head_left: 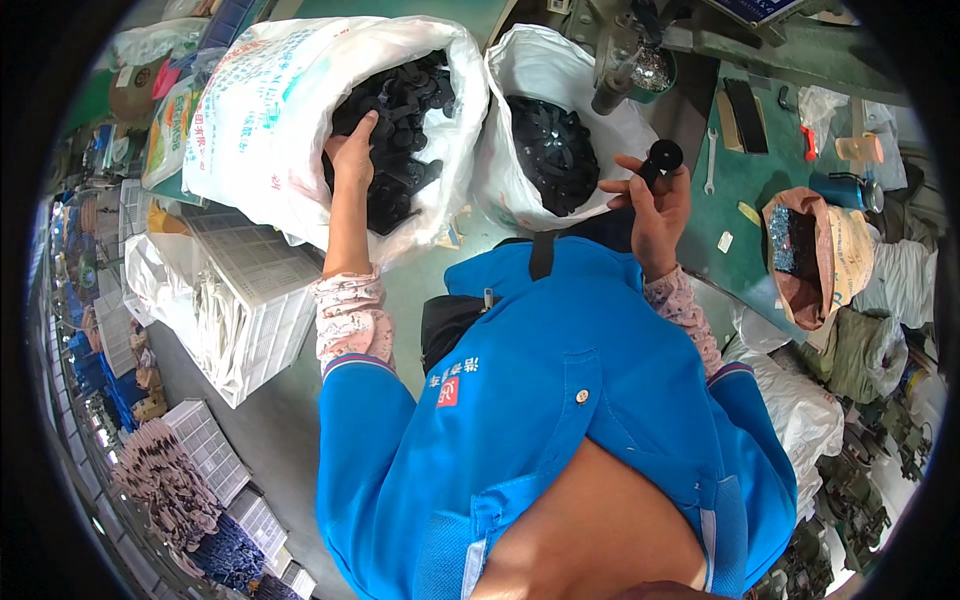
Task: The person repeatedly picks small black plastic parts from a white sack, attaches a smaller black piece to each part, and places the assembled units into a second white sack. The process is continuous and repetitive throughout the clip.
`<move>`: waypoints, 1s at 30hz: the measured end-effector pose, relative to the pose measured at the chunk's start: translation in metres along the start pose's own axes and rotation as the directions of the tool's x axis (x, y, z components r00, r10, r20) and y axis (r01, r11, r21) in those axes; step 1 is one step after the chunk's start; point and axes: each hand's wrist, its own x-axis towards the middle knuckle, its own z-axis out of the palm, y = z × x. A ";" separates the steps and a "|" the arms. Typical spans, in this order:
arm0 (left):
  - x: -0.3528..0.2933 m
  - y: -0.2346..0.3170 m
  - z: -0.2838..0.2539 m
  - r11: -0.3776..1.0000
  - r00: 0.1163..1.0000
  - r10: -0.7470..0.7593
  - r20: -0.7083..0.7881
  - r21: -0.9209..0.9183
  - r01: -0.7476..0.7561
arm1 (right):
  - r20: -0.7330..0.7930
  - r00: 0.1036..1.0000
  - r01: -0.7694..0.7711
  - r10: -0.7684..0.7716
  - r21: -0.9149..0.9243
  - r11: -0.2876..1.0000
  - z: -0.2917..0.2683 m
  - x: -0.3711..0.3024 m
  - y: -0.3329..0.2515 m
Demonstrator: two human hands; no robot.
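Observation:
My left hand [350, 152] reaches into a large white woven sack [255, 120] on the left. Flat black pieces with rounded ends [412, 90] fill its mouth. The thumb shows, but the other fingers are largely hidden among the pieces, so I cannot tell whether they grip one. My right hand [660, 215] is raised to the right of a second white sack [625, 130]. Its fingers are closed on a small black piece with a round, disc-like end [665, 155]. Inside that second sack lie more dark pieces [552, 155], some with shiny spots.
A machine part with a cup of small metal bits [652, 72] stands beyond the second sack. On the green table at right are a wrench [711, 160], a blue cylinder [845, 190] and a brown bag of small metal parts [815, 250]. White crates [260, 330] stand at left.

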 end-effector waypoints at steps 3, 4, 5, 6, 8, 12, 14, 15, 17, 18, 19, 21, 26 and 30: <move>-0.011 0.005 0.001 0.968 0.985 -0.072 0.158 -0.228 0.107 | 0.054 0.998 -0.008 0.009 -0.016 1.000 0.003 0.000 0.001; -0.015 0.006 0.002 0.943 0.970 -0.086 0.227 -0.295 0.153 | 0.077 0.997 -0.020 0.020 -0.008 1.000 0.004 0.001 0.004; -0.019 0.007 0.005 0.912 0.950 -0.094 0.296 -0.357 0.202 | 0.100 0.994 -0.051 0.053 -0.022 0.998 0.004 0.002 0.008; -0.024 0.008 0.011 0.885 0.945 -0.119 0.304 -0.399 0.240 | 0.121 0.989 -0.082 0.086 -0.036 0.996 0.006 0.003 0.012; -0.037 0.014 0.022 0.841 0.911 -0.151 0.384 -0.435 0.322 | 0.152 0.977 -0.141 0.147 -0.049 0.989 0.015 0.002 0.011; -0.060 0.028 0.049 0.732 0.811 -0.154 0.565 -0.486 0.477 | 0.276 0.947 -0.153 0.167 -0.070 0.986 0.025 0.004 0.014; -0.076 0.038 0.065 0.687 0.769 -0.126 0.627 -0.504 0.524 | 0.304 0.951 0.152 -0.049 -0.327 0.933 0.033 0.008 0.013; -0.078 0.037 0.072 0.657 0.740 -0.142 0.658 -0.497 0.567 | 0.338 0.929 0.296 -0.149 -0.440 0.848 0.035 0.011 0.012; -0.088 0.044 0.083 0.663 0.704 -0.140 0.697 -0.462 0.589 | 0.451 0.865 0.428 -0.217 -0.441 0.789 0.032 0.020 0.009; -0.090 0.043 0.086 0.692 0.695 -0.150 0.704 -0.427 0.582 | 0.504 0.822 0.523 -0.266 -0.483 0.703 0.029 0.024 0.010; -0.092 0.044 0.090 0.689 0.688 -0.170 0.706 -0.414 0.595 | 0.557 0.773 0.608 -0.304 -0.514 0.605 0.027 0.026 0.009; -0.100 0.047 0.097 0.682 0.674 -0.210 0.708 -0.388 0.620 | 0.601 0.734 0.673 -0.315 -0.585 0.452 0.024 0.027 0.003; -0.121 0.054 0.109 0.610 0.586 -0.294 0.755 -0.324 0.723 | 0.685 0.671 0.739 -0.283 -0.651 0.177 0.019 0.031 0.003; -0.128 0.045 0.114 0.584 0.530 -0.306 0.791 -0.283 0.760 | 0.661 0.686 0.719 -0.302 -0.679 0.147 0.017 0.032 0.005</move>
